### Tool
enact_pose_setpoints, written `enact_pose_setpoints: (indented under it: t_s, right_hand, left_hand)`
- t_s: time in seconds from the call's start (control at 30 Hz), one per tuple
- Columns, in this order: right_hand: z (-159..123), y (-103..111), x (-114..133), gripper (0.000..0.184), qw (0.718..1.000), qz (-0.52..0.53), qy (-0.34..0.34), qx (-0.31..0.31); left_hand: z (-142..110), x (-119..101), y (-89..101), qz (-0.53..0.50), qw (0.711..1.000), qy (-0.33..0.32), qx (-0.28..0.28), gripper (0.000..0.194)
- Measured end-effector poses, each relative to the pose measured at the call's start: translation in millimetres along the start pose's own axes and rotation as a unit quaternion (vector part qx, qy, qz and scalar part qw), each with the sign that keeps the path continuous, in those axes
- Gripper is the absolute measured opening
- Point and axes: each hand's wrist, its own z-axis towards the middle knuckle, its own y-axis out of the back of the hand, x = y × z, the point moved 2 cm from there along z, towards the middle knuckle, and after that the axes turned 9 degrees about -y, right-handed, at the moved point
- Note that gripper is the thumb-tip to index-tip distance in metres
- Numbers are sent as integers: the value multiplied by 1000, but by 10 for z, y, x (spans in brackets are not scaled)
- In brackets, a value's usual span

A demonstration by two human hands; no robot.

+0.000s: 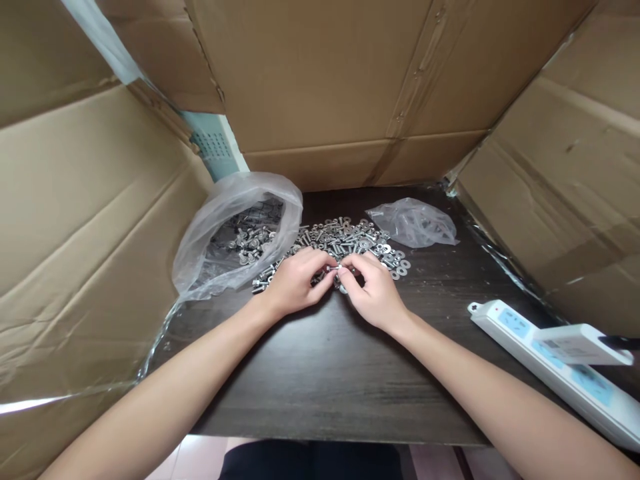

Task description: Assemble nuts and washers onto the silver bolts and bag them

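Between my hands is a small silver bolt (331, 269), lying sideways just above the near edge of a pile of hardware. My left hand (303, 280) pinches it by thumb and fingertips at the head end. The closed thumb and fingers of my right hand (373, 287) meet the bolt's other end, on a small metal piece too tiny to name. Behind and around the fingers spreads the loose pile of bolts and washers (350, 237). Flat washers (401, 268) lie scattered at the pile's right side, close to my right hand.
An opened clear plastic bag (200, 267) with more metal fasteners stands left of the pile. A crumpled clear bag (417, 223) lies at the back right. On the dark table (320, 373), a white power strip (505, 320) with a plugged-in adapter sits at right. Cardboard walls (320, 73) enclose three sides.
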Motion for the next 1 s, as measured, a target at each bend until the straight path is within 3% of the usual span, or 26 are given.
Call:
enact_pose_setpoints:
  t_s: [0.33,0.47,0.67,0.9,1.0]
  right_hand:
    - [10,3,-20,14,1000,-13,0,-14]
    - [6,19,-4,21,999,-21,-4,-31]
    - [15,2,-24,37,999,-29,-15,-3]
    - [-1,-1,-30,36,1000,-25,-16,8]
    - [-10,13,-16,26,1000,-10,-23,0]
  left_hand:
    - [-6,25,-17,-11,1000,6,-9,11]
    - [-7,11,-24,-20,1000,5,-8,11]
    - [-18,25,-53,-42,999,9,-6,12]
    - [-17,20,-42,-37,999,4,-6,14]
    - [-17,16,-40,-39,999,4,-7,14]
